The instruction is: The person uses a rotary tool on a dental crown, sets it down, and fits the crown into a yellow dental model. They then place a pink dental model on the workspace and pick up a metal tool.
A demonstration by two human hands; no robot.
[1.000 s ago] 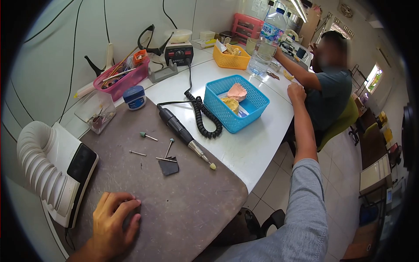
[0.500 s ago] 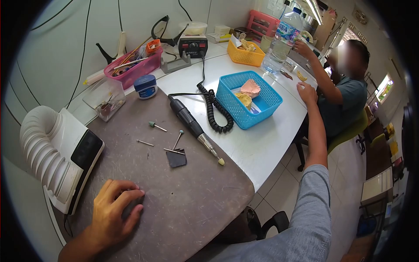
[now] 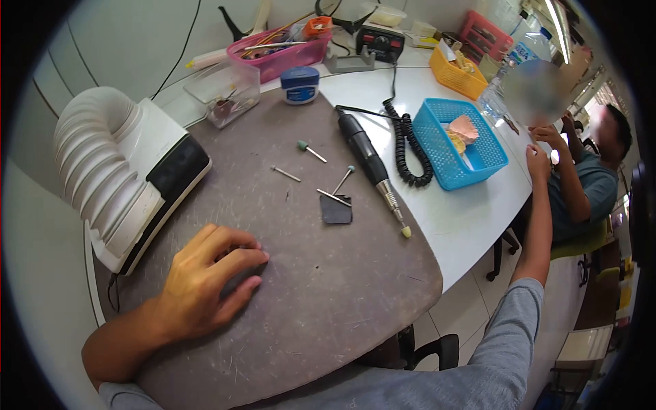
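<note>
My left hand (image 3: 215,277) rests on the grey-brown work board (image 3: 301,321), fingers loosely bent and apart, with nothing in it. Beyond it lie a green-tipped bur (image 3: 311,150), a thin metal shank (image 3: 285,173), a blue-grey-tipped bur (image 3: 345,178) and another shank (image 3: 333,197) on a dark square of sandpaper (image 3: 336,212). A black rotary handpiece (image 3: 369,160) with a yellowish tip lies to their right. My right hand (image 3: 538,164) reaches far right, fingers closed, close to a co-worker's hand (image 3: 549,137); what it holds is too small to make out.
A blue basket (image 3: 475,171) holds pink and yellow dental casts. Behind stand a pink tool basket (image 3: 273,65), a blue-lidded jar (image 3: 299,85), a handpiece control box (image 3: 380,44) and a yellow basket (image 3: 458,78). A white hose unit (image 3: 130,178) stands left. A co-worker (image 3: 594,178) sits at right.
The view has swung left, shifting the bench rightward in the picture. My right hand's fingers have closed; the co-worker's raised hand has come down near it. My left hand stays on the board.
</note>
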